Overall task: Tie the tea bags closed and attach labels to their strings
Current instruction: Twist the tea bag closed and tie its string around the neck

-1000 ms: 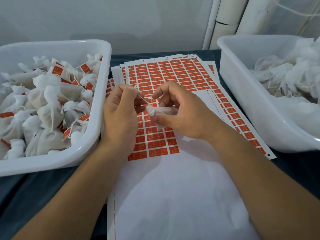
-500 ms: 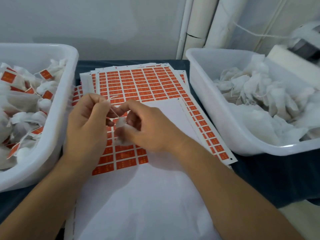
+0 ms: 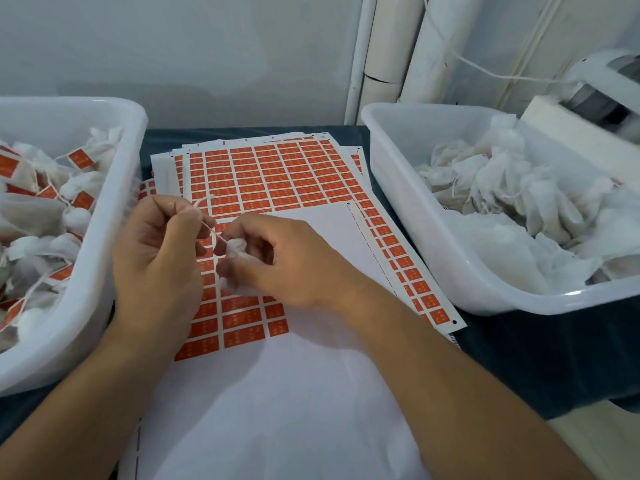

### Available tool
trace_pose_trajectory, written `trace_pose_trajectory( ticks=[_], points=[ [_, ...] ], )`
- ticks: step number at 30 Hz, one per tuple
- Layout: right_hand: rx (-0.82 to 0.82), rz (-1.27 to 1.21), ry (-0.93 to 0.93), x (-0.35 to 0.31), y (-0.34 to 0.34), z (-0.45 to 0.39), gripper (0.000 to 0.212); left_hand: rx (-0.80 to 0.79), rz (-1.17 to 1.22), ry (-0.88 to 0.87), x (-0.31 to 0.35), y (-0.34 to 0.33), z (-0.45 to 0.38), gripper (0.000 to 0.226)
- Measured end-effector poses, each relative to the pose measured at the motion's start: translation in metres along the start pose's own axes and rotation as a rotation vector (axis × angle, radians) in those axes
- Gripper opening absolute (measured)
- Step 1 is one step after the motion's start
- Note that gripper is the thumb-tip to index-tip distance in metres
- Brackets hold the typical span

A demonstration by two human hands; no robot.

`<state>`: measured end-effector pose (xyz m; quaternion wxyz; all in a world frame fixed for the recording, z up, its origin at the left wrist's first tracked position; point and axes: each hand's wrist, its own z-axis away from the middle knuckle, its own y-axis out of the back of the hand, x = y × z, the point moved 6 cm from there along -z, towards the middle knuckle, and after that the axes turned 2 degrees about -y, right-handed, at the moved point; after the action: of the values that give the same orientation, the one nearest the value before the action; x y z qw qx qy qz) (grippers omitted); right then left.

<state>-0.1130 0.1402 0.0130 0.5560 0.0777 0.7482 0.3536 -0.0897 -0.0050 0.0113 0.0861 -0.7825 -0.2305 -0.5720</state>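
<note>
Two white plastic tubs stand on the dark desk (image 3: 554, 358), one at each side. The left tub (image 3: 104, 282) holds tied tea bags (image 3: 31, 216) with orange labels on their strings; the right tub (image 3: 408, 209) holds a loose heap of white bags (image 3: 512, 202) with no labels showing. Between the tubs lies a fanned stack of label sheets (image 3: 277, 174), rows of small orange stickers on white backing, with the near part of the top sheet already stripped bare and white. Behind the right tub are white pipes (image 3: 433, 46) against the wall and a blurred white machine (image 3: 602, 91) with a thread running up from it.

Both hands are held over the sheets, close together. The right hand (image 3: 287, 261) has its fingers curled round a small white tea bag (image 3: 237, 251), gripping its gathered neck, with the rest of the bag hanging below the fingers. The left hand (image 3: 156, 258) pinches the bag's white string (image 3: 209, 225) between thumb and forefinger, and the string runs taut from that pinch down to the bag's neck, its loose end sticking up past the fingertips.
</note>
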Motion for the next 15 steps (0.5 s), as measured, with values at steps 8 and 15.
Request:
trace_pose_trajectory(
  ticks=[8, 15],
  points=[
    [0.052, 0.012, -0.008, 0.011, 0.0, 0.0, 0.013, -0.105, -0.093, 0.164, -0.01, -0.004, 0.0, 0.021],
    [0.139, -0.124, -0.075, 0.021, 0.002, -0.001, 0.015, -0.098, -0.012, 0.249, -0.016, -0.001, -0.001, 0.018]
  ],
)
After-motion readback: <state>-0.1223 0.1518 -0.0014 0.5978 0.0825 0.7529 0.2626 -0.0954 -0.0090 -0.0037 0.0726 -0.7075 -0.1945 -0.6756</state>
